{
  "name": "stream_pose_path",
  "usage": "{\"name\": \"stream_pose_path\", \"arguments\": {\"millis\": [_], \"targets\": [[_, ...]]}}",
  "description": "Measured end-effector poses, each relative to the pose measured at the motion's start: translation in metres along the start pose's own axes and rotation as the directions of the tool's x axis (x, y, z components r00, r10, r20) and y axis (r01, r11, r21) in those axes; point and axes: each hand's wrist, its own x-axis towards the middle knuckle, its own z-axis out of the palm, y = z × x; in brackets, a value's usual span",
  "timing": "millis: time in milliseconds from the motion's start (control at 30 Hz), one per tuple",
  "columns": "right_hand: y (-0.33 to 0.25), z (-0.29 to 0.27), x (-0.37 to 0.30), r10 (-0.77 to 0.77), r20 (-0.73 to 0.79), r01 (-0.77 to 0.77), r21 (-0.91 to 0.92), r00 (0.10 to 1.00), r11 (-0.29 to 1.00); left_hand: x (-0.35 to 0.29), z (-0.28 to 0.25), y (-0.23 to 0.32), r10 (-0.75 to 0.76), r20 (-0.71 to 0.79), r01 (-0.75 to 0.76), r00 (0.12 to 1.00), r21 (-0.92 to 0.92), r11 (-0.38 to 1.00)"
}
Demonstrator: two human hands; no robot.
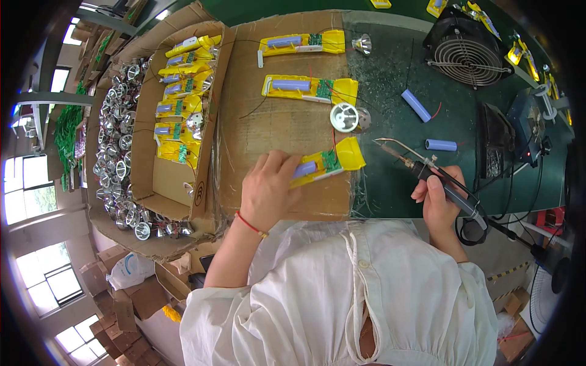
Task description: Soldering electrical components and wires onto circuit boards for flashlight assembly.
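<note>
My left hand (268, 183) is closed on the near end of a yellow plastic housing (351, 155) that holds a blue cylindrical battery (304, 170) and a green circuit board (330, 161). A red wire runs up from this board toward a round white lamp reflector (345, 118). My right hand (441, 198) grips a soldering iron (448, 189) with a thin feed tube along it; its tip points left, apart from the housing. Two more yellow housings (332, 41) with batteries and boards lie farther off on the cardboard. A silver reflector (362, 44) sits beside the farthest one.
Left stands a cardboard box (168, 198) with several filled yellow housings, beside a heap of silver reflectors (113, 155). Two loose batteries (441, 145) lie on the green mat (390, 195). A black fan (467, 58) with a wire grille and a blue soldering station (519, 125) stand right.
</note>
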Motion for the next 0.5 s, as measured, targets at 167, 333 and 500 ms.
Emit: {"name": "stream_pose_path", "arguments": {"millis": [167,333,500], "targets": [[0.003,-0.015,0.013,-0.085,-0.102,0.085,-0.008,0.991,0.996,0.028,-0.061,-0.008,0.108,0.444,-0.045,0.890,-0.150,0.988],[0.009,-0.021,0.020,-0.055,-0.175,0.060,0.019,0.983,0.998,0.153,-0.085,-0.047,0.122,0.092,-0.124,0.988,0.009,0.992],[0.009,-0.014,0.013,0.043,-0.155,-0.044,0.002,0.987,0.999,0.304,-0.040,-0.105,0.056,-0.241,0.010,0.969,0.264,0.964]]}}
